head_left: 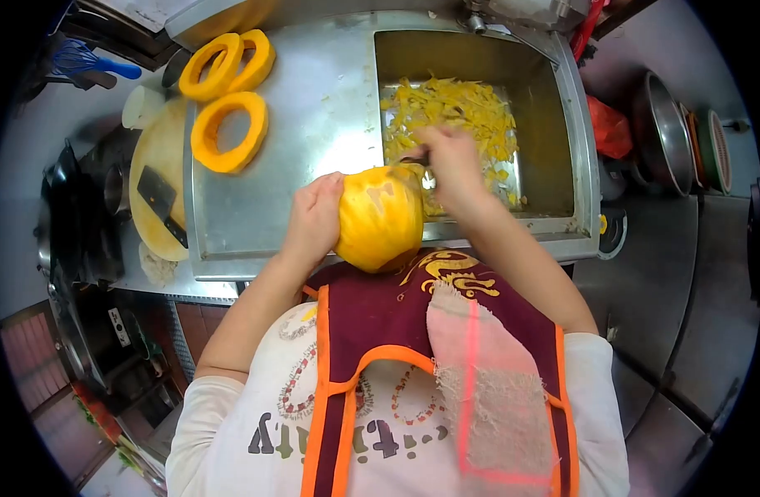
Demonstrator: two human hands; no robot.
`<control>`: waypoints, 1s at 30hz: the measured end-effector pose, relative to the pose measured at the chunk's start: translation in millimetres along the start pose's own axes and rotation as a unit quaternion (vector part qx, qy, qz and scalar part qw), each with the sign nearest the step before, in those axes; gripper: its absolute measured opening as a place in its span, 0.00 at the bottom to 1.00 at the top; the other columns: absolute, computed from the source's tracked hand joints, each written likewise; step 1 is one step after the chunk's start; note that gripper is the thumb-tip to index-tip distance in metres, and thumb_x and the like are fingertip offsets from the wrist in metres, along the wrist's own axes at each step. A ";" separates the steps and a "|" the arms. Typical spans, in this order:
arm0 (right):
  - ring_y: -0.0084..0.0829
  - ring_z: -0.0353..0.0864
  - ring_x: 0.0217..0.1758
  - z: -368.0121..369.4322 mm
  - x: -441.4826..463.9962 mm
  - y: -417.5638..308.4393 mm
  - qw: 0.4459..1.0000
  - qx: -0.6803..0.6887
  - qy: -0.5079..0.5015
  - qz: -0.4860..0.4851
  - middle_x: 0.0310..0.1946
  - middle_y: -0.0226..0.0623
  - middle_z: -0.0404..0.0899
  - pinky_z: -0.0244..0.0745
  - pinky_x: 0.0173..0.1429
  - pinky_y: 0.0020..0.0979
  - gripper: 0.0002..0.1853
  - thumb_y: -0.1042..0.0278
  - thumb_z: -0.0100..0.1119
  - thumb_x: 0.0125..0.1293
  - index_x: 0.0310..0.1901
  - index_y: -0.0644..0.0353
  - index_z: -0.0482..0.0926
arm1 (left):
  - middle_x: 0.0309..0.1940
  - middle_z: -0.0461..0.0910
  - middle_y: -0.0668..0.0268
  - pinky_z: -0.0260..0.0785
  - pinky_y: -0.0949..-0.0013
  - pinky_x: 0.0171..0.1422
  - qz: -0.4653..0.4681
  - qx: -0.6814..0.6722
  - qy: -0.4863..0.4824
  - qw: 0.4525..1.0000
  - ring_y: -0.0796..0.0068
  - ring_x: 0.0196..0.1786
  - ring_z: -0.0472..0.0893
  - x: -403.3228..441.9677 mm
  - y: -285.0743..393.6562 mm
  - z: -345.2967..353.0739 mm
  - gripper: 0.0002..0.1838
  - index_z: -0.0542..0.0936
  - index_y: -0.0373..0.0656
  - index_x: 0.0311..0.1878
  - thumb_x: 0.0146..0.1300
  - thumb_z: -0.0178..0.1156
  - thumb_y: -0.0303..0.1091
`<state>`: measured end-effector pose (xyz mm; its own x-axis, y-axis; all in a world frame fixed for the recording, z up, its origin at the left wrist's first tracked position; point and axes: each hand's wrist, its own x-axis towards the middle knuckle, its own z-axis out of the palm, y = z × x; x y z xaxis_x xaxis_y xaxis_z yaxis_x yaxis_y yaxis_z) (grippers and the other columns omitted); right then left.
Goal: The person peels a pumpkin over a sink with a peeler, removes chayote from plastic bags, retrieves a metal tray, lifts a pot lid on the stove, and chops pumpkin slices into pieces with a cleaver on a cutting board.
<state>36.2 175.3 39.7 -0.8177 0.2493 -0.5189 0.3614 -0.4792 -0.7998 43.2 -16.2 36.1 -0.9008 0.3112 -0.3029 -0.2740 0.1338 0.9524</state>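
Observation:
A large yellow-orange pumpkin piece [380, 217], mostly peeled with some darker skin at its upper right, is at the counter's front edge against the apron. My left hand [315, 214] grips its left side, fingers pressed on the upper left. In my right hand [451, 166] is a dark-handled peeler [415, 159], held closed at the pumpkin's upper right, over the sink; its blade is hard to make out. Yellow peelings [455, 112] lie in the steel sink [550, 124] beneath and beyond my right hand.
Pumpkin rings [230, 132] lie at the steel counter's [314, 108] upper left. Further left, a cleaver [158, 195] rests on a round cutting board [152, 228]. A faucet [476, 23] is behind the sink. Metal bowls [667, 132] and a red bag [609, 126] are at right.

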 end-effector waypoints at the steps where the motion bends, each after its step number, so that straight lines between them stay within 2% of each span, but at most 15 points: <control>1: 0.34 0.77 0.31 11.3 -1.3 11.3 0.994 -0.092 0.024 -0.062 0.28 0.45 0.75 0.76 0.36 0.29 0.17 0.68 0.56 0.52 0.38 0.73 0.67 | 0.30 0.77 0.66 0.65 0.77 0.40 0.004 0.014 0.000 1.000 0.80 0.33 0.72 0.4 0.9 1.8 0.17 0.77 0.32 0.37 0.67 0.41 0.35; 2: 0.35 0.77 0.33 20.0 -2.0 21.0 0.974 -0.182 0.046 -0.124 0.27 0.43 0.75 0.74 0.40 0.30 0.19 0.66 0.57 0.51 0.38 0.73 0.66 | 0.29 0.76 0.66 0.65 0.77 0.39 0.007 0.011 0.005 1.000 0.80 0.32 0.72 0.6 0.7 3.7 0.17 0.77 0.32 0.37 0.67 0.41 0.35; 3: 0.35 0.76 0.34 24.1 -6.5 23.4 0.964 -0.233 0.042 -0.118 0.25 0.43 0.75 0.70 0.45 0.31 0.23 0.63 0.58 0.50 0.40 0.74 0.66 | 0.29 0.76 0.66 0.64 0.76 0.39 0.010 0.008 0.011 1.000 0.80 0.32 0.71 1.1 0.6 5.6 0.18 0.76 0.32 0.36 0.67 0.40 0.35; 12: 0.38 0.77 0.36 12.3 -1.1 20.2 0.955 -0.253 0.052 -0.148 0.27 0.46 0.76 0.71 0.44 0.34 0.25 0.66 0.60 0.48 0.43 0.76 0.64 | 0.27 0.76 0.65 0.66 0.74 0.38 0.047 0.055 0.017 0.997 0.80 0.32 0.72 -10.6 2.2 13.2 0.18 0.77 0.32 0.37 0.68 0.42 0.37; 15: 0.38 0.78 0.31 2.7 1.5 2.2 0.971 -0.187 0.119 -0.088 0.27 0.48 0.77 0.73 0.37 0.35 0.23 0.69 0.60 0.49 0.42 0.77 0.65 | 0.26 0.77 0.65 0.66 0.73 0.38 0.060 0.065 0.000 0.996 0.80 0.32 0.72 -15.3 1.2 14.3 0.18 0.77 0.32 0.36 0.67 0.43 0.37; 16: 0.36 0.77 0.27 -27.4 27.3 35.9 0.882 -0.340 0.178 -0.272 0.26 0.47 0.75 0.72 0.31 0.31 0.21 0.70 0.59 0.50 0.41 0.76 0.65 | 0.26 0.77 0.64 0.66 0.73 0.38 0.062 0.063 -0.010 0.996 0.79 0.32 0.73 -17.2 1.6 14.0 0.18 0.77 0.32 0.37 0.67 0.43 0.38; 17: 0.33 0.76 0.22 -60.1 52.5 69.7 0.732 -0.469 0.229 -0.437 0.25 0.45 0.74 0.71 0.24 0.28 0.19 0.70 0.58 0.51 0.40 0.75 0.65 | 0.26 0.77 0.64 0.66 0.73 0.38 0.071 0.072 0.006 0.995 0.79 0.32 0.73 -18.5 -0.2 12.5 0.18 0.77 0.32 0.37 0.67 0.42 0.37; 18: 0.33 0.76 0.21 -71.5 53.0 65.2 0.852 -0.343 0.265 -0.294 0.26 0.47 0.74 0.71 0.23 0.28 0.17 0.72 0.58 0.52 0.38 0.75 0.67 | 0.26 0.77 0.64 0.66 0.73 0.38 0.081 0.080 0.020 0.993 0.79 0.32 0.73 -17.8 -3.6 10.3 0.18 0.77 0.32 0.36 0.68 0.42 0.37; 19: 0.34 0.76 0.20 -81.1 54.2 59.0 0.928 -0.202 0.282 -0.140 0.27 0.48 0.75 0.72 0.22 0.28 0.15 0.73 0.57 0.52 0.36 0.76 0.68 | 0.26 0.77 0.64 0.66 0.73 0.38 0.092 0.083 0.039 0.992 0.79 0.32 0.73 -14.1 -5.4 9.6 0.18 0.77 0.32 0.36 0.68 0.42 0.37; 20: 0.34 0.77 0.19 -88.5 56.4 55.0 0.959 -0.057 0.277 0.026 0.28 0.50 0.75 0.73 0.21 0.27 0.12 0.74 0.57 0.53 0.35 0.76 0.70 | 0.26 0.76 0.65 0.66 0.74 0.38 0.096 0.061 0.038 0.993 0.79 0.32 0.72 -10.8 -5.1 10.1 0.18 0.76 0.32 0.36 0.68 0.41 0.37; 22: 0.33 0.77 0.20 -79.1 59.6 37.8 0.966 0.042 0.251 0.035 0.26 0.46 0.75 0.74 0.22 0.25 0.10 0.75 0.55 0.53 0.34 0.75 0.70 | 0.26 0.76 0.65 0.65 0.74 0.38 0.089 0.031 0.028 0.995 0.79 0.31 0.72 -13.1 -3.7 2.8 0.17 0.76 0.33 0.35 0.68 0.41 0.36; 23: 0.34 0.77 0.20 -66.8 50.7 28.3 0.979 0.042 0.194 0.038 0.24 0.42 0.74 0.74 0.28 0.27 0.10 0.73 0.54 0.53 0.33 0.73 0.71 | 0.26 0.75 0.66 0.65 0.74 0.38 0.082 0.023 0.035 0.996 0.80 0.30 0.71 -12.3 -3.5 1.9 0.17 0.75 0.33 0.35 0.68 0.40 0.36; 25: 0.32 0.77 0.24 -34.4 35.7 22.8 0.997 -0.016 0.066 -0.033 0.25 0.40 0.76 0.73 0.35 0.28 0.14 0.71 0.53 0.53 0.38 0.73 0.70 | 0.25 0.74 0.67 0.64 0.75 0.37 0.066 0.000 0.045 0.997 0.80 0.30 0.70 -10.8 -2.7 5.1 0.17 0.75 0.34 0.34 0.68 0.40 0.35; 27: 0.28 0.76 0.28 8.2 0.0 18.9 0.994 -0.079 0.021 -0.068 0.27 0.41 0.74 0.73 0.39 0.26 0.11 0.73 0.54 0.53 0.36 0.70 0.68 | 0.25 0.74 0.67 0.64 0.75 0.37 0.058 -0.006 0.051 0.997 0.81 0.29 0.69 -9.7 -1.9 5.7 0.17 0.75 0.33 0.34 0.68 0.40 0.35; 30: 0.29 0.75 0.29 24.3 -4.1 26.7 0.994 0.007 0.038 -0.101 0.23 0.39 0.77 0.70 0.37 0.27 0.20 0.71 0.56 0.50 0.42 0.74 0.67 | 0.25 0.74 0.67 0.64 0.75 0.36 0.044 -0.038 0.073 0.996 0.81 0.29 0.69 -8.7 -4.1 2.6 0.16 0.75 0.33 0.33 0.68 0.41 0.34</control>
<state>38.3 141.1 27.8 -0.8369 0.4037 -0.3698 0.1864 -0.4250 -0.8858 53.0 -17.0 34.7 -0.9603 0.1772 -0.2154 -0.2119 0.0385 0.9765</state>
